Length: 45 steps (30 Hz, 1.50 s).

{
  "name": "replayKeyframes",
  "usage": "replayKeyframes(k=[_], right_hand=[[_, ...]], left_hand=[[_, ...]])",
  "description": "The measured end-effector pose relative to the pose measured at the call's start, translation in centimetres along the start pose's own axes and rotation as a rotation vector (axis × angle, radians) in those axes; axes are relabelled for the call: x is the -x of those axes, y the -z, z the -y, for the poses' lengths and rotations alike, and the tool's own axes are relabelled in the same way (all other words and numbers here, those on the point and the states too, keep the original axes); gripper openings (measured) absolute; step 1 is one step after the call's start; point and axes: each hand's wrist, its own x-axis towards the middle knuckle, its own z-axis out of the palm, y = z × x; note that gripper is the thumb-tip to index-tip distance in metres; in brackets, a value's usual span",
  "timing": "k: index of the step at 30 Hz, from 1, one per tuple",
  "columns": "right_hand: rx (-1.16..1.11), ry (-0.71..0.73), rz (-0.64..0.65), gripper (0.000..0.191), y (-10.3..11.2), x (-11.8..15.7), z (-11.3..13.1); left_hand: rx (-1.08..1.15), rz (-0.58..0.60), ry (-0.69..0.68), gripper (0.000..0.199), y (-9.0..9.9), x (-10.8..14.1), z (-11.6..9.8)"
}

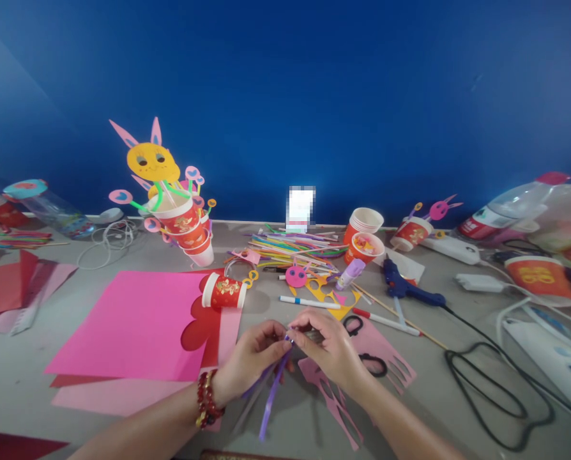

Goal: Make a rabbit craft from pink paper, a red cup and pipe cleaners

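Note:
Several purple pipe cleaners [269, 409] hang down from between my fingers, low in the middle of the view. My left hand [247, 358], with a red bead bracelet at the wrist, pinches them near their upper ends. Thumb and fingers of my right hand [331, 351] meet the left fingertips at that same spot, closed on the pipe cleaner ends. The exact point of contact is partly hidden by the fingers. Scissors with black handles [372, 365] lie behind my right hand on cut pink paper [386, 354]. A red paper cup [225, 291] lies on its side beyond my left hand.
Pink paper sheets [132, 326] spread at the left. Coloured pipe cleaners [295, 249] lie heaped near the blue wall. A blue glue gun [410, 291] trails a black cable [487, 377] at the right. Decorated stacked cups [184, 227] stand back left.

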Motion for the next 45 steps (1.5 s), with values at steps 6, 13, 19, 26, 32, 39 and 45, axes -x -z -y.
replayKeyframes(k=[6,13,19,26,32,39,45], right_hand=[[-0.037,0.0,0.052,0.014,0.4,-0.1,0.1],[-0.083,0.059,0.007,0.01,0.6,-0.2,0.0],[-0.085,0.08,-0.013,0.004,0.7,-0.3,0.5],[-0.085,0.135,-0.042,0.005,0.5,-0.2,0.9],[-0.065,0.183,-0.095,0.009,0.3,0.0,0.8],[-0.049,0.184,-0.096,0.01,0.2,-0.1,0.3],[-0.027,0.19,-0.082,0.012,0.1,0.0,0.2]], left_hand=[[0.074,-0.062,-0.004,0.035,0.4,-0.3,0.2],[0.105,-0.069,-0.034,0.031,1.1,-0.4,0.4],[0.089,-0.029,-0.07,0.03,1.0,-0.2,0.3],[0.065,-0.008,-0.088,0.028,1.0,-0.2,0.3],[0.106,-0.016,-0.099,0.028,0.9,-0.1,0.5],[0.121,-0.074,-0.146,0.029,0.3,-0.3,0.2],[0.09,-0.104,-0.144,0.03,0.0,0.0,-0.1]])
